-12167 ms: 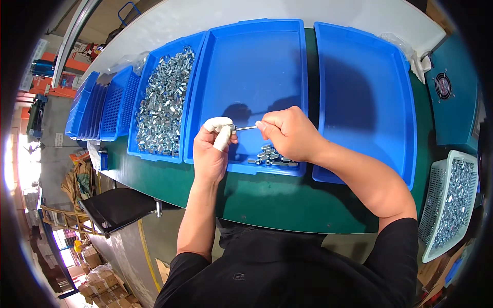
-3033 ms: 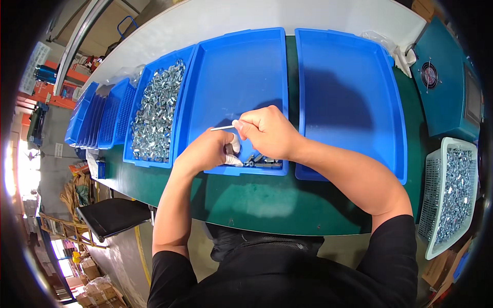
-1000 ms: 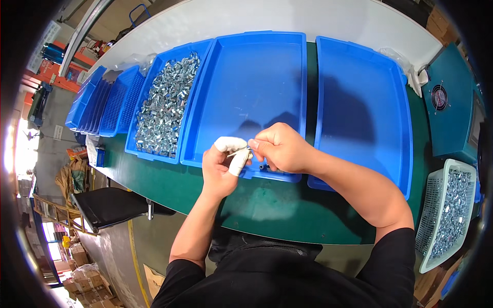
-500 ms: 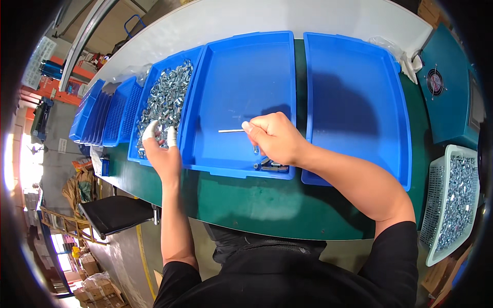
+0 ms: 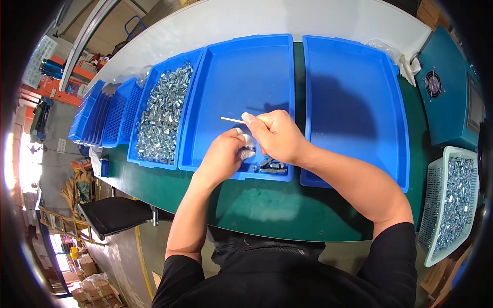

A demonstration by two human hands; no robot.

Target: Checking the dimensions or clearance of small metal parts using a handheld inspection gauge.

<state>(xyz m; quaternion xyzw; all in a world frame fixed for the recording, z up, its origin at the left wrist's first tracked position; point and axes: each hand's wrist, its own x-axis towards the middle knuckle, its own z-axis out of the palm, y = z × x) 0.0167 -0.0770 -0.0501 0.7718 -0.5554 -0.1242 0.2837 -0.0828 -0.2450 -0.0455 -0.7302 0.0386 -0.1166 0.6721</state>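
My right hand [image 5: 280,136] is closed around a thin pale rod [image 5: 232,120], whose free end points left over the middle blue tray [image 5: 241,66]. Just left of it, my left hand [image 5: 223,154] has its fingers curled together, white covers on the fingertips. A glint of metal shows between them, apparently a small metal piece, mostly hidden. Below my right hand, several small shiny metal pieces [image 5: 272,167] lie in the tray's near right corner. To the left stands a narrower blue tray [image 5: 132,154] holding a heap of similar metal pieces [image 5: 163,113].
Another blue tray [image 5: 359,128] stands on the right of the green table [image 5: 257,210]. Small blue baskets [image 5: 120,113] are at the far left. A teal machine [image 5: 447,102] and a pale basket of metal pieces [image 5: 436,215] stand at right. A black stool [image 5: 120,213] is below left.
My left hand has left the heap of metal pieces and moved right, beside my right hand, its fingers now curled in. The rod's free end has tipped slightly upward.
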